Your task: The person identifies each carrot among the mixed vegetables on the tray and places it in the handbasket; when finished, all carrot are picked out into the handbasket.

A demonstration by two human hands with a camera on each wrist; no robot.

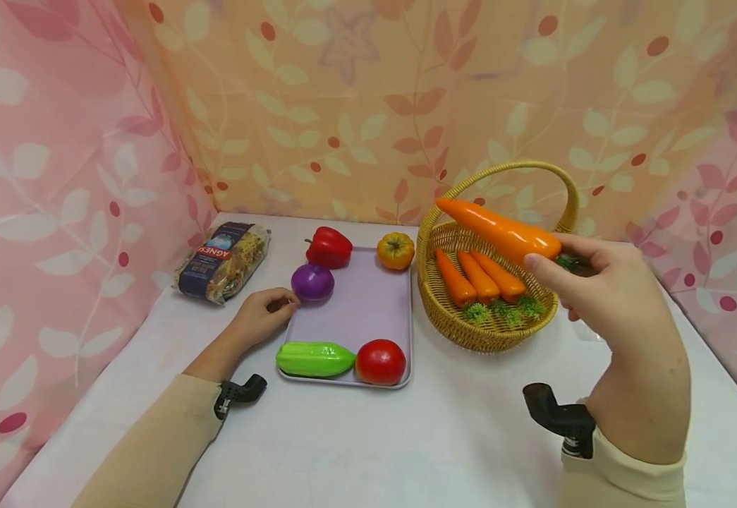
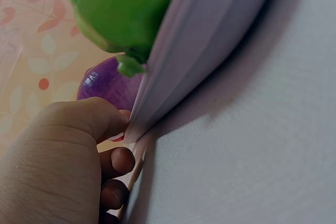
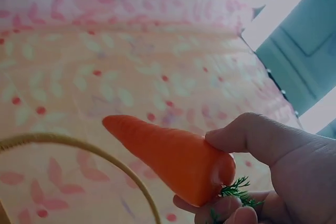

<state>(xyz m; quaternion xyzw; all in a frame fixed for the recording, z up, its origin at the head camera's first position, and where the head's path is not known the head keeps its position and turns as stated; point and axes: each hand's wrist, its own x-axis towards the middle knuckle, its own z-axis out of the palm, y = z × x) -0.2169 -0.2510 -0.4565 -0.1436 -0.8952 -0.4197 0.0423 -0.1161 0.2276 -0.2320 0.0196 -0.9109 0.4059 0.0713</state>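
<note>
My right hand (image 1: 618,289) pinches an orange carrot (image 1: 501,229) near its thick end, raised above the wicker basket (image 1: 453,328). In the right wrist view, green leaves stick out behind the held carrot (image 3: 173,156), between thumb and fingers. Several more carrots (image 1: 479,276) lie in the basket, leafy ends toward me. My left hand (image 1: 263,317) pinches the left rim of the pale purple tray (image 1: 368,310), its thumb against the edge in the left wrist view. Beside that hand, a purple onion-like vegetable (image 1: 313,282) sits at the tray's left side.
On the tray's near end lie a green ridged vegetable (image 1: 316,359) and a red tomato (image 1: 381,362). A red bell pepper (image 1: 329,248) and a small orange pumpkin (image 1: 396,251) occupy its far corners. A pasta bag (image 1: 223,261) stands at far left. The basket handle (image 1: 527,165) arches upward.
</note>
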